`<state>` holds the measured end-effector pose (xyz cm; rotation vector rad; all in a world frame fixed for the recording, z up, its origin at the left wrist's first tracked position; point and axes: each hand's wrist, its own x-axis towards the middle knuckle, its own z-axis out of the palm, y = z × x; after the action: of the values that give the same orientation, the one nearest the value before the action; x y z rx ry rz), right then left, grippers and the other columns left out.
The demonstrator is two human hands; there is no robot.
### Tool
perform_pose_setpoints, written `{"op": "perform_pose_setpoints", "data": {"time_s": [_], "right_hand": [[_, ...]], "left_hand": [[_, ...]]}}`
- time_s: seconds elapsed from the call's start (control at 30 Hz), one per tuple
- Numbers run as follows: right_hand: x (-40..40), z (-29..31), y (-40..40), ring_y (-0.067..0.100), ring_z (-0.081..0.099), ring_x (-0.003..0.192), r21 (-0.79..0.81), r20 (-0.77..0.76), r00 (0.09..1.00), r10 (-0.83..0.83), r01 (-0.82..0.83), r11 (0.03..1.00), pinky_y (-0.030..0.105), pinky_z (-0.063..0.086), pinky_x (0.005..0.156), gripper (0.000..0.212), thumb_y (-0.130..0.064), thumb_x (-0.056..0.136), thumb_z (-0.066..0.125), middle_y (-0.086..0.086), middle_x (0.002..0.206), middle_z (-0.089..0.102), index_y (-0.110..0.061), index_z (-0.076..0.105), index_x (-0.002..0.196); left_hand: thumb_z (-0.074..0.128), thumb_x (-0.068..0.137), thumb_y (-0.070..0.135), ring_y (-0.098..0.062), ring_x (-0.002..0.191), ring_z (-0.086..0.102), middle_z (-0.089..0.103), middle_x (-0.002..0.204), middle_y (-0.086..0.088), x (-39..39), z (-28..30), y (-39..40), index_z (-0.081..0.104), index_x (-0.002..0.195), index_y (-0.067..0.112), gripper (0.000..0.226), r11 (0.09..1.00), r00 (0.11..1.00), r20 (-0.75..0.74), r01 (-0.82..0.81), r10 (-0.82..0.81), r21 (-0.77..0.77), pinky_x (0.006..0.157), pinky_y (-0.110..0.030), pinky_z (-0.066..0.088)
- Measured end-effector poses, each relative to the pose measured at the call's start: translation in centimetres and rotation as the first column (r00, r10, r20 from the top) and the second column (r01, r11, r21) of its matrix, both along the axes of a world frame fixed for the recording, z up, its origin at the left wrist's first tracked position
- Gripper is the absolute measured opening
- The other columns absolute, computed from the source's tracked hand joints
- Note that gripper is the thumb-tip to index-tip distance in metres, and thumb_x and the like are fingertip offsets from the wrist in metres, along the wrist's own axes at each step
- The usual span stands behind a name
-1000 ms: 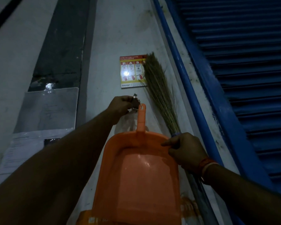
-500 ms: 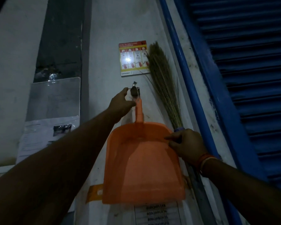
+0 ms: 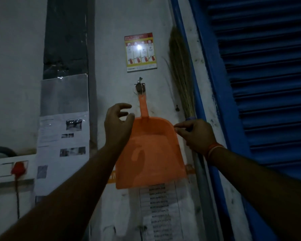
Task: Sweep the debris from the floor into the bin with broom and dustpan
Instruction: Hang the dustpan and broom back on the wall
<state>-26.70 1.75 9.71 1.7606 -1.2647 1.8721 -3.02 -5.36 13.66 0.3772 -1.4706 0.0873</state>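
The left hand (image 3: 117,126) is spread loosely, fingers curled apart, at the upper left corner of the orange plastic dustpan (image 3: 150,153), overlapping its edge but gripping nothing that can be made out. The right hand (image 3: 196,136), an orange band at its wrist, is closed round the broom (image 3: 181,70) just below the bristles, its forefinger stretched to the dustpan's upper right edge. Along the wall's right edge runs a blue ribbed shutter (image 3: 268,101) in a thick blue frame. The white wall (image 3: 111,32) is scuffed and dimly lit. The dustpan hangs flat against it, a smooth shovel shape, its narrow handle up on a small metal hook (image 3: 139,86). The broom stands upright between dustpan and shutter frame, dry grass bristles uppermost, grey pole below the hand. Printed paper sheets (image 3: 63,145) cover the wall's left side under a clear sleeve. A glossy fire-extinguisher poster (image 3: 140,52) sits above the hook. A printed list (image 3: 159,211) lies partly behind the dustpan's lower edge. A red plug (image 3: 17,168) sits at the left edge.
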Motion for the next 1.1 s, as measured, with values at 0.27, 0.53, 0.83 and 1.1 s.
{"op": "perform_pose_setpoints", "data": {"time_s": [0.27,0.53,0.83,1.1], "right_hand": [[1.7,0.2,5.2,0.024,0.060,0.058,0.043,0.072,0.959,0.275,-0.278,0.960,0.037,0.056,0.055,0.026,-0.010,0.097,0.054,0.010,0.083,0.071,-0.016,0.068,0.119],[2.3,-0.9,8.1,0.019,0.063,0.069,0.078,0.114,0.914,0.389,-0.398,0.914,0.038,0.060,0.066,0.027,-0.013,0.097,0.054,0.006,0.087,0.070,-0.016,0.068,0.121],[-0.3,0.2,17.7,0.016,0.056,0.090,-0.215,-0.846,0.421,-0.328,0.293,0.932,0.038,0.052,0.079,0.030,-0.035,0.080,0.057,-0.002,0.098,0.062,-0.034,0.062,0.110],[2.2,-5.2,15.6,0.022,0.043,0.124,0.048,-0.974,-0.156,0.162,0.556,0.830,0.043,0.043,0.101,0.026,-0.031,0.081,0.070,-0.003,0.138,0.041,-0.038,0.060,0.104]], "left_hand": [[0.072,0.084,0.036,0.003,0.126,0.049,0.052,0.134,0.010,-4.9,-15.0,11.1,0.075,0.093,0.029,0.013,0.822,0.809,0.263,0.406,-0.526,0.399,0.094,-0.030,0.054],[0.067,0.093,0.009,0.001,0.103,0.065,0.073,0.103,0.013,-9.6,-18.8,15.1,0.079,0.095,0.028,0.024,0.827,0.877,0.170,0.337,-0.450,0.449,0.089,-0.016,0.051],[0.067,0.090,0.003,0.003,0.101,0.065,0.073,0.106,0.014,-3.8,-21.0,15.2,0.077,0.084,0.037,0.036,0.890,0.934,0.342,-0.066,-0.104,0.452,0.087,-0.008,0.047],[0.072,0.089,0.012,-0.006,0.099,0.065,0.071,0.113,0.011,1.3,-21.1,17.3,0.080,0.089,0.033,0.023,0.935,0.716,0.694,-0.292,0.073,0.203,0.088,-0.016,0.049]]}}
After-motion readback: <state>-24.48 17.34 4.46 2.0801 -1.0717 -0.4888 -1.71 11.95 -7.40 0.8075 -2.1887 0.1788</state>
